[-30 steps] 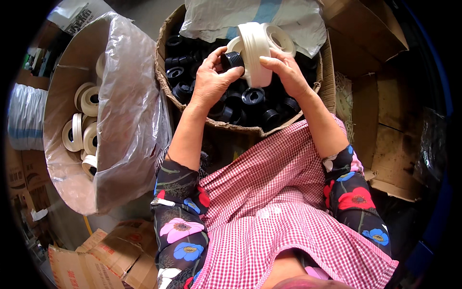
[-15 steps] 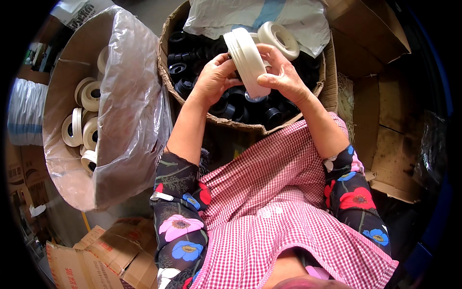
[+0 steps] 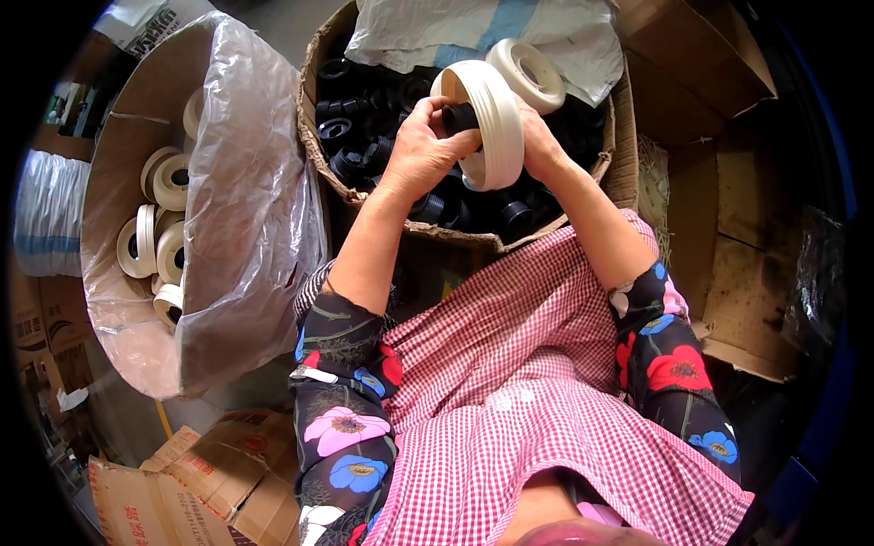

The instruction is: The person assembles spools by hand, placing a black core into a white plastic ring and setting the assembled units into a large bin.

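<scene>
Above a box of black plastic fittings (image 3: 350,164), both my hands hold a cream-white ribbed plastic ring (image 3: 503,127). The ring stands on edge, its opening turned to the left. My left hand (image 3: 421,153) pinches a black plastic fitting (image 3: 460,118) at that opening; the fitting's far end is hidden inside the ring. On the ring's right side, my right hand (image 3: 544,146) grips it, with its fingertips out of sight behind. A second cream-white ring (image 3: 548,98) lies just beyond, on the box's contents.
A white woven sack (image 3: 401,36) covers the back of the cardboard box (image 3: 314,136). To the left stands a plastic-lined carton (image 3: 246,200) with several white rings (image 3: 137,246). Flattened cardboard (image 3: 164,500) lies at the lower left; an opened carton (image 3: 756,246) is at the right.
The ring has moved slightly right and turned, so its opening now faces left and the black fitting shows. My right thumb has gone from its near side to behind it.
</scene>
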The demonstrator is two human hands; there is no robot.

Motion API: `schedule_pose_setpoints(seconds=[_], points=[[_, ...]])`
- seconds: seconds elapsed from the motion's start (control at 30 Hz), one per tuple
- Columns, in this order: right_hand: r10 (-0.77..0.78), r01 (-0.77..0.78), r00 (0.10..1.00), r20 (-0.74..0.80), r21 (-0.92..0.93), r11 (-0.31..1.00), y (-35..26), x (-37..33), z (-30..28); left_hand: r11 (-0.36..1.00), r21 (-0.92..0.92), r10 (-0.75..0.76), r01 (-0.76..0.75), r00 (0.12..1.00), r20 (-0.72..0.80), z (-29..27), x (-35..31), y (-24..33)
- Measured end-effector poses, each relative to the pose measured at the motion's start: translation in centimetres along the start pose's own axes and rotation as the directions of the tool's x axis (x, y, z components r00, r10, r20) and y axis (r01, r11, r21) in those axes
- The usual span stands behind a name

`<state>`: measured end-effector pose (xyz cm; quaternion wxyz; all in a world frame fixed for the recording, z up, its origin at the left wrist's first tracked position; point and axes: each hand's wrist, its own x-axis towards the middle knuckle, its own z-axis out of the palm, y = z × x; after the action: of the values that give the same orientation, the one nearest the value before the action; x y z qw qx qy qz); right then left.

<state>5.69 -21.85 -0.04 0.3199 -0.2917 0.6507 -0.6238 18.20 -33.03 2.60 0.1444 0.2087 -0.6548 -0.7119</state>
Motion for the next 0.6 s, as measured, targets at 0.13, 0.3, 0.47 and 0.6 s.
schedule_pose_setpoints(seconds=[0.13,0.3,0.47,0.6], points=[[0.196,-0.175,0.974,0.118,-0.169,0.970,-0.1,-0.1,-1.6,0.970,0.228,0.071,-0.089,0.994,0.084,-0.2,-0.3,0.3],[0.582,-0.438,0.786,0.208,-0.477,0.762,0.0,1.5,-3.0,0.994,-0.065,-0.081,0.088,0.991,0.106,-0.8,0.2,0.3],[-0.158,0.166,0.984,0.078,-0.100,0.981,0.3,-0.3,-0.5,0.994,0.107,-0.032,0.025,0.997,0.067,-0.5,-0.2,0.7],[0.488,-0.441,0.836,0.250,-0.221,0.870,-1.2,0.2,-2.4,0.942,0.321,0.068,-0.100,0.992,0.110,-0.7,-0.4,1.8]])
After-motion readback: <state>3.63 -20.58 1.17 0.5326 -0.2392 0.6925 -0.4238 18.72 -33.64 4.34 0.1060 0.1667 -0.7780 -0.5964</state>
